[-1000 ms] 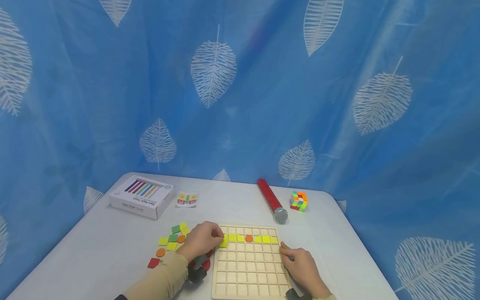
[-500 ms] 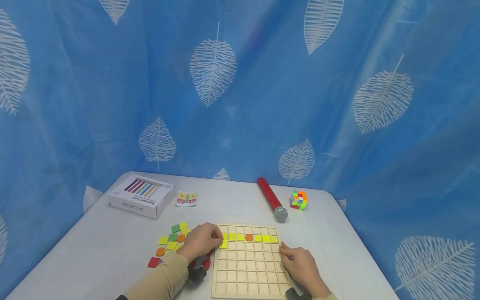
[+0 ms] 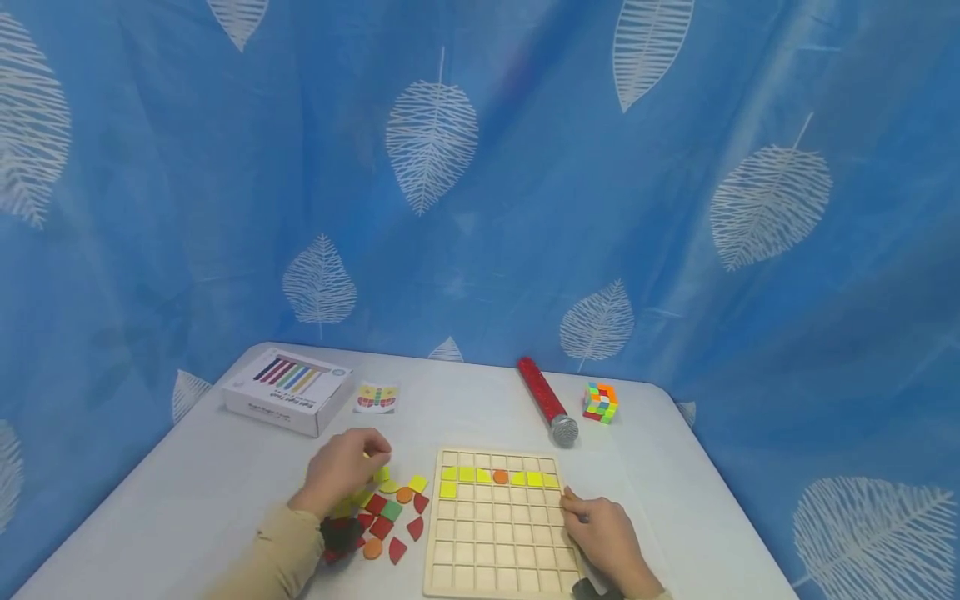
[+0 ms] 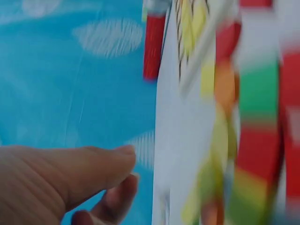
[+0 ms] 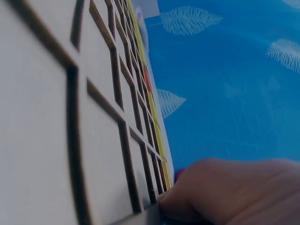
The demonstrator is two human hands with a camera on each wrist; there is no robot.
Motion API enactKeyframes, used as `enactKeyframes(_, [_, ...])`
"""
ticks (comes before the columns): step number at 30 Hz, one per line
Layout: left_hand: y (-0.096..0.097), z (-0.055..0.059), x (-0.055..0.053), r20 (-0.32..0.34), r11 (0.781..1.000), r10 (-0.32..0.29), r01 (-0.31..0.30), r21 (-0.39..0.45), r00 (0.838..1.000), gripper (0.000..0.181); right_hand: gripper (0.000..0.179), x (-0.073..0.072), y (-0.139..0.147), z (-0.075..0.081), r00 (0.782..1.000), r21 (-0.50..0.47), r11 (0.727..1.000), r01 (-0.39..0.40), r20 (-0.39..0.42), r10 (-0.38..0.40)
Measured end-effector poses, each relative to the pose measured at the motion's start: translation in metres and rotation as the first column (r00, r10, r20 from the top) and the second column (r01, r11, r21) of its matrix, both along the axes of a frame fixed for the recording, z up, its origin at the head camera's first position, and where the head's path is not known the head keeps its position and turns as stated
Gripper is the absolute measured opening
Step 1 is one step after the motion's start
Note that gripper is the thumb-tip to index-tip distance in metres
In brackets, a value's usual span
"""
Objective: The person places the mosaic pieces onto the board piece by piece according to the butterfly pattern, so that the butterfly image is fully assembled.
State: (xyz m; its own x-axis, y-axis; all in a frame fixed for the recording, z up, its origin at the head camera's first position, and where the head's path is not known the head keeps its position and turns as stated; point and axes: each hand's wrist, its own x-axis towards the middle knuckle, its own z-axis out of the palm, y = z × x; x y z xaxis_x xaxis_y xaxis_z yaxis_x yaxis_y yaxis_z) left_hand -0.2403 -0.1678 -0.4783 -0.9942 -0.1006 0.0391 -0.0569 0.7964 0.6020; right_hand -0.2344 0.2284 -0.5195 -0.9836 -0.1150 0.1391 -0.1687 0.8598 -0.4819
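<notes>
A wooden grid board (image 3: pixel 483 533) lies flat at the front of the table. One row holds several yellow tiles with an orange disc (image 3: pixel 500 477) among them, and a yellow square (image 3: pixel 447 489) sits below the row's left end. My left hand (image 3: pixel 341 471) hovers over loose coloured pieces left of the board. Its thumb and fingers are bent close together; in the left wrist view nothing shows between thumb (image 4: pixel 108 164) and fingers. The right hand (image 3: pixel 603 529) grips the board's right edge, its thumb (image 5: pixel 183 199) at the rim.
Loose pieces include a green square (image 3: pixel 392 511), a red quarter piece (image 3: pixel 397 550) and an orange disc (image 3: pixel 405 495). Farther back are a white box (image 3: pixel 288 392), a pattern card (image 3: pixel 377 398), a red microphone (image 3: pixel 543 396) and a puzzle cube (image 3: pixel 601 403). A blue curtain (image 3: pixel 510 233) hangs behind.
My left hand has left the yellow square on the board and moved left over the loose pieces, uncovering several of them. The right hand stays at the board's edge.
</notes>
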Motion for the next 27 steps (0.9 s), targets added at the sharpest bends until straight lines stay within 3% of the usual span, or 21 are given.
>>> enactKeyframes(5, [-0.034,-0.005,0.005,0.107,0.997,0.048,-0.054,0.057,0.993,0.025,0.023,-0.001,0.004,0.001,1.0,-0.014,1.0,0.004,0.008,-0.003])
enactKeyframes(10, [-0.039,-0.02,0.001,0.188,0.995,0.019,-0.037,0.093,0.982,0.033,0.024,-0.002,0.007,0.0,1.0,-0.025,1.0,0.015,0.005,-0.015])
enactKeyframes(18, [-0.033,-0.026,-0.001,0.198,0.999,0.018,-0.024,0.026,0.98,0.024,0.024,0.0,0.004,-0.004,0.999,-0.04,0.999,0.029,0.03,-0.028])
enactKeyframes(27, [-0.035,-0.02,0.003,0.194,0.994,0.037,-0.057,0.095,0.98,0.025,0.024,0.0,0.0,-0.007,0.999,-0.058,0.998,0.034,0.02,-0.033])
